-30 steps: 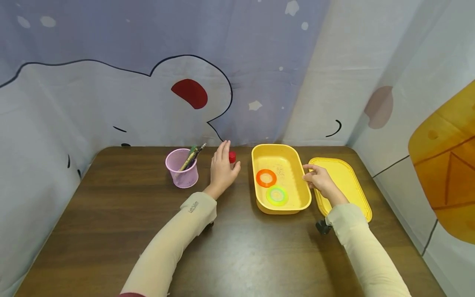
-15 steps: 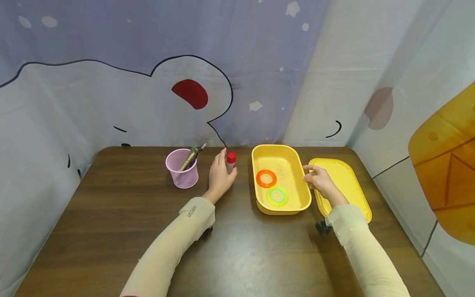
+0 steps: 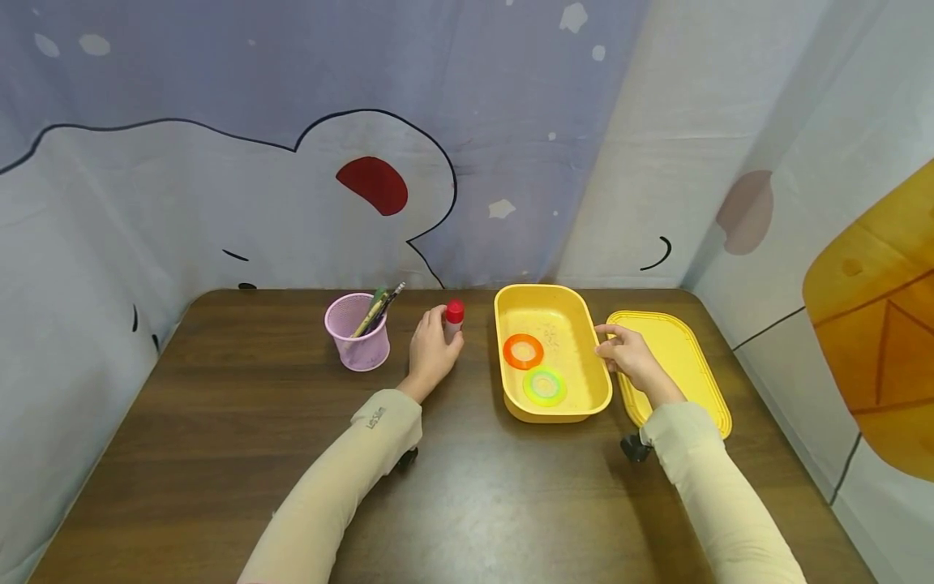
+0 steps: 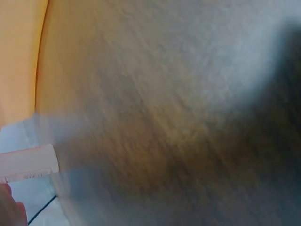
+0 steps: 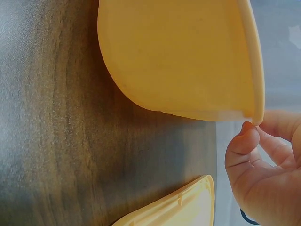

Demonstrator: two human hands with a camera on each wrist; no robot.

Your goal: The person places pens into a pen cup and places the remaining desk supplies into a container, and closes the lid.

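A glue stick [image 3: 454,318] with a red cap and pale body stands near the table's back edge. My left hand [image 3: 430,349] holds it, fingers curled behind it and thumb on the near side. The left wrist view catches the white tube [image 4: 29,162] and some fingertips [image 4: 11,209] beside it. To the right is a yellow plastic box [image 3: 558,302], with an orange ring [image 3: 538,351] and a yellow-green ring [image 3: 559,388] lying inside. My right hand [image 3: 629,357] pinches the box's right rim between thumb and fingers, also visible in the right wrist view [image 5: 268,165].
A yellow lid [image 3: 682,357] lies right of the box, partly beneath my right hand. Left of my left hand stands a pink mesh pen cup [image 3: 365,350] with several pens and pencils. A printed curtain [image 3: 511,146] hangs behind the wooden table [image 3: 241,422].
My left hand has drawn slightly back and its fingers have curled around the glue stick, whose red cap shows more fully. My right hand stays at the box rim.
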